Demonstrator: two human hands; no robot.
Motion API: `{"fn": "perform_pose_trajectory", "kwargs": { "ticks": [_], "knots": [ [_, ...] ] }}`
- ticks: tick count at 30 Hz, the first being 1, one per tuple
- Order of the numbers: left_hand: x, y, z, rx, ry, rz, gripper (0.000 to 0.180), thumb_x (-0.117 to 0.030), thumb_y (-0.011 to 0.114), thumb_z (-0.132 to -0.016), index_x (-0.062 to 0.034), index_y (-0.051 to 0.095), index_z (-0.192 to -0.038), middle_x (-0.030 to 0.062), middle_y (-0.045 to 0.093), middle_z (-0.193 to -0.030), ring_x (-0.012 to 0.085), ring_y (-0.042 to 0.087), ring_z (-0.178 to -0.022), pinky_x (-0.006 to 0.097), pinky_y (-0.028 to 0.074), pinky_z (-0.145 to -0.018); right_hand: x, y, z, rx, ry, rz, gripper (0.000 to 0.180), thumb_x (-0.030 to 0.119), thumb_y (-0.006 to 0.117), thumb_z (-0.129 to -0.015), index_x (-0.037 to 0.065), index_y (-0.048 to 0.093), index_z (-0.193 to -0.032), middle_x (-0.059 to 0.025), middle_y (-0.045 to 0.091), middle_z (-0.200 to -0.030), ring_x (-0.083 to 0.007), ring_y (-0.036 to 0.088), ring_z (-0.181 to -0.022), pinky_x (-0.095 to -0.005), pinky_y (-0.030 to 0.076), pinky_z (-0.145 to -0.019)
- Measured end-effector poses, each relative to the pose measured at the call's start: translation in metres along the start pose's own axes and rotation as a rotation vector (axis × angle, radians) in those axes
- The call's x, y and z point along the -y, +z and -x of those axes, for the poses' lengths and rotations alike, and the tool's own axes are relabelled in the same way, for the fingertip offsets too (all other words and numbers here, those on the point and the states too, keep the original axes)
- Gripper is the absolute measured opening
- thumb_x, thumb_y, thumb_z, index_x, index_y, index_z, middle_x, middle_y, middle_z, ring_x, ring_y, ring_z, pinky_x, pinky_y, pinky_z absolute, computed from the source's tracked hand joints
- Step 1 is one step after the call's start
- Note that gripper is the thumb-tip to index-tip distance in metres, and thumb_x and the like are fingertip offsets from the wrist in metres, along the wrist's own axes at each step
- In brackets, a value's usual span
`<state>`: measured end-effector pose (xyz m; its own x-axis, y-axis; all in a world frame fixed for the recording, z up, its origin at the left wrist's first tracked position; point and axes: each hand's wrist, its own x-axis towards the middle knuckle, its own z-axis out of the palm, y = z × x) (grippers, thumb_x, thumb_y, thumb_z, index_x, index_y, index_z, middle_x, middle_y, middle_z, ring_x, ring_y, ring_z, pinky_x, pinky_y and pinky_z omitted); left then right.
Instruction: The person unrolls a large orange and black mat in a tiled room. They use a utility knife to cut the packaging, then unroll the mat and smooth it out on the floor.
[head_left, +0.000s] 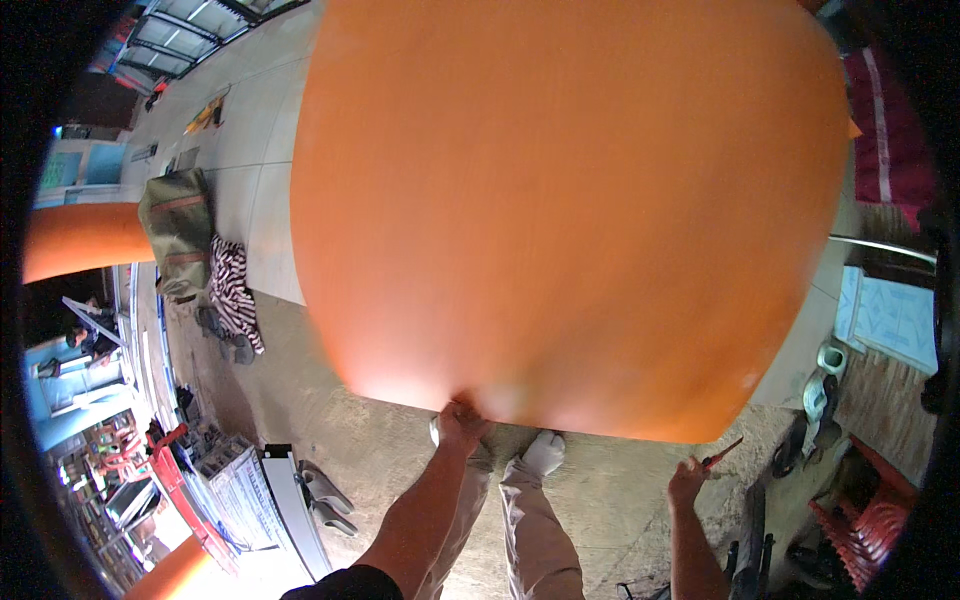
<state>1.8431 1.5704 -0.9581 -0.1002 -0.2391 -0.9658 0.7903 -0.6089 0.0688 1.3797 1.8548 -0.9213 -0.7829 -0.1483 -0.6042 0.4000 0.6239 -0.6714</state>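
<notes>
A large, smooth orange sheet [570, 220] fills the middle of the view, its near edge in front of my feet. My left hand [462, 425] is closed on that near edge, left of its middle; the fingertips are partly hidden. To the right, my right hand [687, 482] is closed around a slim red tool [724, 453] with a thin, pointed end, like a screwdriver. The tool points up and to the right, just beyond the sheet's near right corner, apart from it. My right hand does not touch the sheet.
On the left floor are an olive bag [180, 235], a striped cloth [232, 290] and grey sandals [328, 498]. Long white profiles [295, 520] lie nearer. Stacked red plastic stools [865, 515], tape rolls [830, 357] and a blue-white package [890, 315] stand right.
</notes>
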Motion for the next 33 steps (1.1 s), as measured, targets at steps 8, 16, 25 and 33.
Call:
{"fn": "perform_pose_trajectory", "kwargs": {
  "ticks": [8,16,25,33],
  "knots": [
    [-0.127,-0.038,0.017,-0.555,0.129,-0.446,0.075,-0.044,0.067,-0.084,-0.0154,0.039,-0.148,0.0131,0.048,-0.134,0.0315,0.051,-0.123,0.062,0.038,-0.101,0.015,-0.042,0.103,0.154,-0.162,0.966,0.031,0.013,0.057,-0.09,-0.007,0.061,-0.112,-0.0226,0.049,-0.126,-0.0368,0.046,-0.114,-0.0458,0.04,-0.099],
    [-0.192,-0.173,0.226,-0.37,0.292,-2.027,0.021,-0.026,0.057,-0.09,-0.0185,0.073,-0.102,0.0119,0.07,-0.087,0.0293,0.068,-0.084,0.048,0.053,-0.075,0.128,0.002,0.182,0.185,-0.071,0.964,0.027,0.029,0.05,-0.095,0.005,0.063,-0.095,-0.0106,0.059,-0.085,-0.0264,0.053,-0.082,-0.0421,0.042,-0.074],
    [-0.391,0.112,0.324,-0.182,0.443,-0.934,0.026,-0.029,0.056,-0.095,-0.0139,0.068,-0.112,0.0104,0.069,-0.097,0.0273,0.067,-0.091,0.046,0.052,-0.081,0.263,0.141,0.273,0.56,0.216,0.273,0.03,0.038,0.044,-0.098,0.013,0.06,-0.098,-0.0046,0.053,-0.066,-0.0227,0.05,-0.053,-0.0411,0.038,-0.047],
    [-0.64,0.148,0.443,-0.087,0.498,-0.762,0.032,-0.032,0.055,-0.099,-0.0098,0.063,-0.121,0.0091,0.068,-0.106,0.0256,0.067,-0.098,0.044,0.051,-0.087,0.336,0.326,0.385,1.321,0.312,-0.871,0.036,0.045,0.041,-0.102,0.017,0.057,-0.085,0.0006,0.04,-0.052,-0.0168,0.039,-0.04,-0.036,0.03,-0.038]
  ]
}}
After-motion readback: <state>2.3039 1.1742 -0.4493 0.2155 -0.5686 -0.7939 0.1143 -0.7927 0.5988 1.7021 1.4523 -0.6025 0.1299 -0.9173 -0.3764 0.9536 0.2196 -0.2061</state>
